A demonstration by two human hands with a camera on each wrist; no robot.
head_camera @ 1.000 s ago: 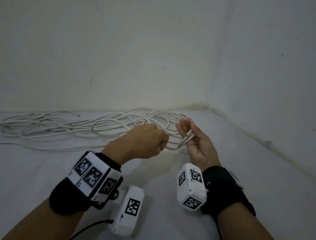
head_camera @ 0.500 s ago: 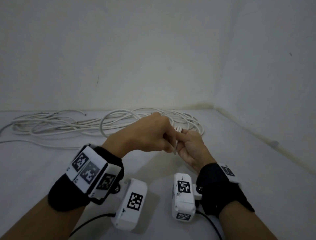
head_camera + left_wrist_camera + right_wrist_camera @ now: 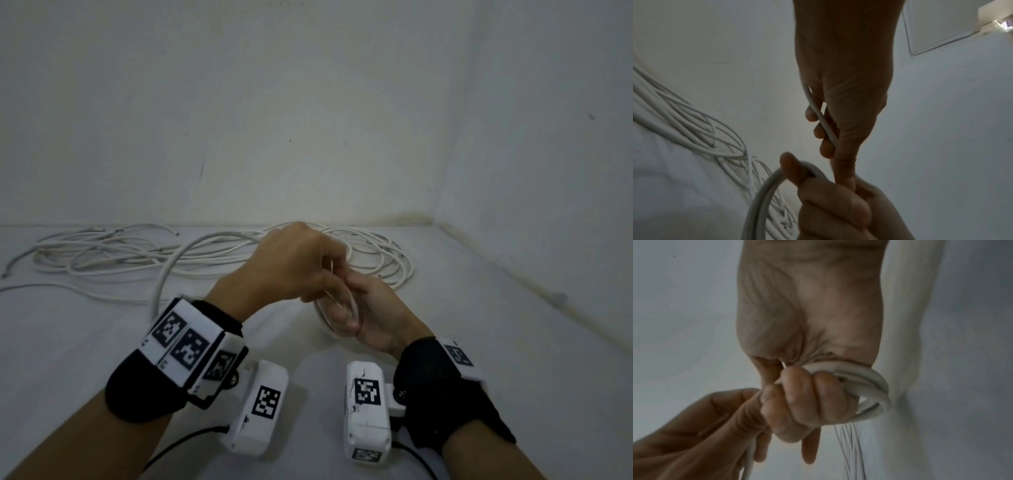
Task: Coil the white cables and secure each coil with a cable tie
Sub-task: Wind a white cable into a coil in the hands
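Observation:
A loose pile of white cables [image 3: 113,260] lies along the back wall on the white surface [image 3: 496,342]. One cable [image 3: 161,291] runs from the pile toward my hands. My right hand [image 3: 346,308] grips a small coil of that cable [image 3: 869,386], its fingers curled round a few loops. My left hand [image 3: 329,274] sits just above and against the right one, fingers curled round a single strand [image 3: 822,120] that leads into the coil [image 3: 764,194]. No cable tie is visible.
Two plain walls meet in a corner [image 3: 435,219] at the back right. Wrist cameras [image 3: 260,404] with dark leads hang under both wrists, close to the surface.
The right hand went from palm-up with the cable end across its fingers to curled round a small coil. The left hand moved right onto it, bringing cable along.

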